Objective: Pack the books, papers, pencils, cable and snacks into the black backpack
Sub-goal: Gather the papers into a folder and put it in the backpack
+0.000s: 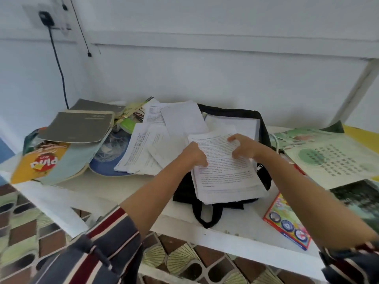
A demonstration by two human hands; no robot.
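The white worktop (114, 187) carries everything. At its right lies a large pale green sheet (328, 158) printed in rows of small characters, too blurred to read. The black backpack (264, 144) lies flat at the middle, its strap loop hanging over the near edge. On it rests a thick stack of printed papers (223, 173), the text too small to read. More loose papers (164, 140) fan out just left. Two grey books (82, 126) top a heap at the left, above a yellow snack bag (41, 162) lettered "pina" upside down. Both forearms reach forward: the left hand (195, 154) grips the stack's left edge, the right hand (243, 146) curls over its top right corner.
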